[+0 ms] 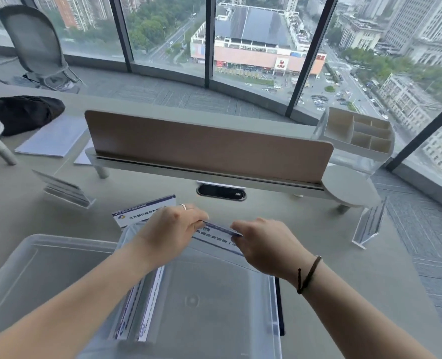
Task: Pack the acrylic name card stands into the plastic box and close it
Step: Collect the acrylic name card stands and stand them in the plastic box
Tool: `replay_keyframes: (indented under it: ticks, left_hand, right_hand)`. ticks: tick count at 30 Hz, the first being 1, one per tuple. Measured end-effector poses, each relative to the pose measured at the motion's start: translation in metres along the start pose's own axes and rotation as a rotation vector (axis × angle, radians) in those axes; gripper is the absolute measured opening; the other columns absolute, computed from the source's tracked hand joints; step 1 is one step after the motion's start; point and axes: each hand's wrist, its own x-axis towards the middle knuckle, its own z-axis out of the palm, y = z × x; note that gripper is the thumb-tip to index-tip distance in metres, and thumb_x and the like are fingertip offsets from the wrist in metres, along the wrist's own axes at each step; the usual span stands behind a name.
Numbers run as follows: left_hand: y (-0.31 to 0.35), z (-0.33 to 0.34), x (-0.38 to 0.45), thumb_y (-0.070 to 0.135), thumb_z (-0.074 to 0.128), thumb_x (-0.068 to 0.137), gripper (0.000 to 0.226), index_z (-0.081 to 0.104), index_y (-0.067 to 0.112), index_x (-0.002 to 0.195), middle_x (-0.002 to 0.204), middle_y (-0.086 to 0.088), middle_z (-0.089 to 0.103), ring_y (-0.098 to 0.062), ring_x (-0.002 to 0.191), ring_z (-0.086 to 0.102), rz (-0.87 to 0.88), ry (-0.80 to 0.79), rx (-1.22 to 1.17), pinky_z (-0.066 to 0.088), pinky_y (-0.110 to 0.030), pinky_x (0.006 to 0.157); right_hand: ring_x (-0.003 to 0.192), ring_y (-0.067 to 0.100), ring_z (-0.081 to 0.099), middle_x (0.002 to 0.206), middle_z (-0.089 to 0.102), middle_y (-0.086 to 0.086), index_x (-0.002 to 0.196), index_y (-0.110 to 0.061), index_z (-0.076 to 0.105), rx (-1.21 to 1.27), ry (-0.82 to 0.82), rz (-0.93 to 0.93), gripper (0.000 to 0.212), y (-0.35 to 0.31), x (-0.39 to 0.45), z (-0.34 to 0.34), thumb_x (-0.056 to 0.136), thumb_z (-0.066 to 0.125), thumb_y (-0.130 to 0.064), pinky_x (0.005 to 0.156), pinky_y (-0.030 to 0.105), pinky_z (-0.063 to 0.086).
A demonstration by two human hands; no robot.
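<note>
Both hands hold one acrylic name card stand (218,230) by its top edge, over the far end of the clear plastic box (214,301). My left hand (173,229) pinches its left end and my right hand (264,244) its right end. Under my left forearm, inside the box at its left wall, lie name card stands (142,307) with blue print. Behind my left hand another printed stand (142,211) rests on the desk. The clear lid (41,275) lies left of the box. One stand (64,189) sits at the left, another (370,221) at the right.
A brown desk divider (209,149) on a white shelf crosses the desk beyond the hands. A white compartment organizer (357,133) stands at the back right. A black bag (22,112) and papers (51,138) lie at the back left. A cable port (221,193) sits under the shelf.
</note>
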Motion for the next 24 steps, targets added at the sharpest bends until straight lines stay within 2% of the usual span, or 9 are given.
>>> replay_keyframes:
  ticks: [4, 7, 10, 12, 14, 16, 18, 21, 24]
  left_hand:
    - [-0.026, -0.002, -0.037, 0.014, 0.067, 0.091, 0.008, 0.071, 0.020, 0.095, 0.080, 0.010, 0.067, -0.008, 0.070, 0.060, -0.031, -0.012, -0.006, 0.044, -0.020, 0.063]
    - [-0.049, 0.004, -0.058, 0.019, 0.066, 0.092, 0.008, 0.071, 0.021, 0.099, 0.085, 0.010, 0.068, -0.011, 0.075, 0.063, -0.067, -0.075, -0.040, 0.052, -0.030, 0.069]
    - [-0.066, 0.012, -0.075, 0.024, 0.060, 0.096, 0.014, 0.071, 0.023, 0.106, 0.094, 0.010, 0.070, -0.012, 0.085, 0.064, -0.135, -0.169, -0.077, 0.052, -0.034, 0.078]
    - [-0.075, 0.017, -0.085, 0.030, 0.056, 0.098, 0.021, 0.068, 0.027, 0.114, 0.107, 0.009, 0.071, -0.013, 0.097, 0.064, -0.210, -0.221, -0.053, 0.051, -0.034, 0.084]
    - [-0.087, 0.023, -0.096, 0.036, 0.052, 0.099, 0.035, 0.055, 0.034, 0.134, 0.130, 0.009, 0.062, -0.016, 0.114, 0.060, -0.337, -0.301, 0.001, 0.049, -0.035, 0.094]
    - [-0.098, 0.028, -0.109, 0.042, 0.050, 0.099, 0.055, 0.030, 0.037, 0.150, 0.151, 0.010, 0.042, -0.018, 0.131, 0.048, -0.429, -0.412, 0.104, 0.041, -0.036, 0.104]
    - [-0.104, 0.032, -0.122, 0.045, 0.049, 0.098, 0.067, 0.015, 0.031, 0.155, 0.160, 0.007, 0.026, -0.018, 0.145, 0.028, -0.415, -0.491, 0.212, 0.027, -0.036, 0.116]
    - [-0.106, 0.041, -0.138, 0.053, 0.037, 0.099, 0.073, 0.004, 0.022, 0.156, 0.164, 0.002, 0.011, -0.018, 0.151, 0.003, -0.266, -0.592, 0.453, -0.001, -0.041, 0.122]
    - [-0.106, 0.046, -0.146, 0.060, 0.027, 0.099, 0.074, 0.002, 0.020, 0.156, 0.163, 0.001, 0.012, -0.021, 0.151, -0.002, -0.199, -0.633, 0.596, -0.012, -0.051, 0.118]
  right_hand:
    - [0.064, 0.038, 0.046, 0.071, 0.059, 0.004, 0.080, -0.019, 0.039, -0.019, -0.076, 0.008, 0.023, -0.031, 0.001, 0.027, 0.095, 0.040, -0.036, 0.052, 0.037, 0.041]
    - [0.066, 0.038, 0.048, 0.070, 0.057, 0.006, 0.079, -0.018, 0.040, -0.027, -0.130, 0.018, 0.024, -0.051, 0.000, 0.044, 0.096, 0.040, -0.035, 0.049, 0.035, 0.033]
    - [0.067, 0.039, 0.049, 0.077, 0.062, 0.009, 0.080, -0.019, 0.043, -0.021, -0.173, 0.045, 0.021, -0.067, 0.000, 0.065, 0.096, 0.039, -0.032, 0.053, 0.035, 0.032]
    - [0.067, 0.040, 0.049, 0.080, 0.063, 0.010, 0.077, -0.021, 0.041, -0.028, -0.202, 0.063, 0.020, -0.075, 0.000, 0.085, 0.095, 0.039, -0.029, 0.051, 0.035, 0.030]
    - [0.069, 0.042, 0.053, 0.078, 0.063, 0.011, 0.074, -0.021, 0.039, -0.031, -0.227, 0.093, 0.019, -0.079, -0.004, 0.107, 0.093, 0.040, -0.025, 0.047, 0.035, 0.026]
    - [0.067, 0.042, 0.051, 0.075, 0.062, 0.011, 0.073, -0.019, 0.038, -0.012, -0.238, 0.151, 0.019, -0.081, -0.012, 0.129, 0.092, 0.040, -0.022, 0.047, 0.038, 0.025]
    - [0.065, 0.041, 0.044, 0.074, 0.060, 0.010, 0.074, -0.019, 0.036, 0.012, -0.252, 0.237, 0.019, -0.082, -0.021, 0.147, 0.092, 0.039, -0.024, 0.049, 0.039, 0.025]
    - [0.067, 0.035, 0.040, 0.062, 0.042, 0.002, 0.066, -0.018, 0.030, 0.114, -0.249, 0.439, 0.031, -0.081, -0.029, 0.169, 0.093, 0.040, -0.030, 0.045, 0.033, 0.022]
    - [0.065, 0.030, 0.044, 0.061, 0.040, -0.002, 0.061, -0.019, 0.030, 0.246, -0.253, 0.619, 0.034, -0.080, -0.029, 0.184, 0.091, 0.042, -0.028, 0.048, 0.032, 0.028]
